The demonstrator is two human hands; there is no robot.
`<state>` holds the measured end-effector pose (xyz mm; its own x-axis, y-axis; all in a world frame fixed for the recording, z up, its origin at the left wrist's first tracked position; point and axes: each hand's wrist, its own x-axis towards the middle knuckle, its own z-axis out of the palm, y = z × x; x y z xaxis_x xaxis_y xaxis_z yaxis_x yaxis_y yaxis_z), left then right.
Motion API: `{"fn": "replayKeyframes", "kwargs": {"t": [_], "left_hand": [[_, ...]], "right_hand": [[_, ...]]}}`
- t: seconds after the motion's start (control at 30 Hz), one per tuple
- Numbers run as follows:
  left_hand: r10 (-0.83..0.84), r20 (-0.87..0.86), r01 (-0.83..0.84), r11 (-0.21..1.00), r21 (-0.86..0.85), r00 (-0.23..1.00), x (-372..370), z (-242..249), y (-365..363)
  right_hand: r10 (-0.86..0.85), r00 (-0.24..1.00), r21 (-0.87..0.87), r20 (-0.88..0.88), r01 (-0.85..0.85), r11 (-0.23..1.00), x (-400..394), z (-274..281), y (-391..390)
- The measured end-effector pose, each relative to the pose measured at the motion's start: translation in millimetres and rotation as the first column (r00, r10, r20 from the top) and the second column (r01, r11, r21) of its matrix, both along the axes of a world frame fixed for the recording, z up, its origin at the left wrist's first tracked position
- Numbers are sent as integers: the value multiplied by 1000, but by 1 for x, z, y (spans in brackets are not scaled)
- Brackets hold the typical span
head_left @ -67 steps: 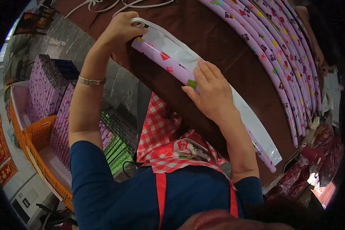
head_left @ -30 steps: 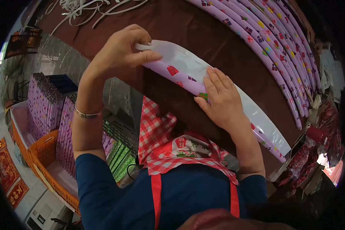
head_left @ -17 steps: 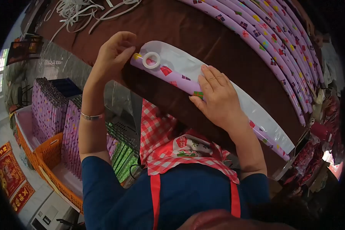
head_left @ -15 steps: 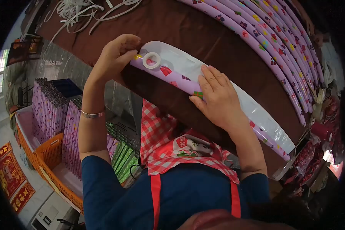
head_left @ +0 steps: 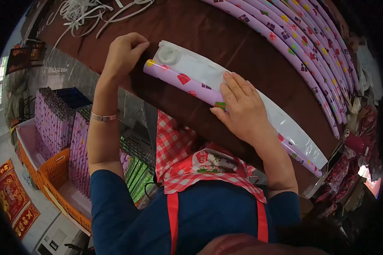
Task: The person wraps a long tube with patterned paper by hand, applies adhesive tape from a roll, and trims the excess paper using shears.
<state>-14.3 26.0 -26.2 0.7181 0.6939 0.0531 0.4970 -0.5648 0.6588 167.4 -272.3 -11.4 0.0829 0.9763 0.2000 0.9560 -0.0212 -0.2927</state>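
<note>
A partly rolled sheet of lilac wrapping paper (head_left: 178, 81) with gift-box prints lies aslant before me, its white inner side showing along the far edge. My right hand (head_left: 242, 104) rests on the roll near its middle, fingers stretched flat and thumb on the near side. Just off the roll's left end, my left hand (head_left: 127, 54) is closed with thumb and fingers pressed together; anything between them is too small to make out. A roll of tape (head_left: 169, 56), slightly blurred, is over the white side close to that end.
Several finished lilac rolls (head_left: 281, 34) lie at the upper right of the brown-covered table (head_left: 170, 123). Tangled white ribbon (head_left: 83, 17) sits at the upper left. Below left, an orange crate (head_left: 55, 170) holds upright rolls, with green rolls (head_left: 140, 178) beside it.
My left hand has moved up and left, away from the roll's end. The tape roll has shifted up from the lilac print toward the white side. My right hand stays put.
</note>
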Motion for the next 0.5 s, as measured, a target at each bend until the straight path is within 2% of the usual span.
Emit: {"fn": "replayKeyframes", "kwargs": {"t": [0.07, 0.13, 0.17, 0.23, 0.27, 0.3, 0.37, 0.43, 0.5], "left_hand": [[34, -39, -36, 998, -55, 999, -16, 8, 10], [62, 25, -58, 986, -154, 998, -28, 14, 14], [61, 20, -57, 986, -156, 998, -30, 14, 9], [205, 106, -194, 975, -108, 973, -14, 39, -28], [45, 123, -62, 988, 139, 991, -4, 48, -45], [-114, 102, 68, 924, 376, 988, 7, 54, -63], [-372, -94, 378, 839, 392, 923, 24, 55, -98], [-535, -91, 529, 769, 359, 840, 38, 35, -125], [-551, -156, 568, 749, 341, 820, 43, 24, -133]], "right_hand": [[-4, 1000, -3, 1, 4, 1000, 1, 1, 1], [-2, 1000, -10, -11, 2, 1000, 0, 2, 1], [-4, 1000, -12, -15, 4, 1000, 0, 2, 1], [-5, 1000, -9, -22, 5, 1000, 0, 1, 1], [-5, 1000, -13, -22, 5, 1000, 0, 1, 1], [-5, 1000, -12, -18, 5, 1000, 0, 1, 1], [0, 1000, -11, -8, 0, 1000, 0, 1, 1], [-7, 1000, -21, -19, 6, 1000, 0, 2, 2], [-16, 1000, -10, -10, 16, 1000, -1, -2, 1]]}}
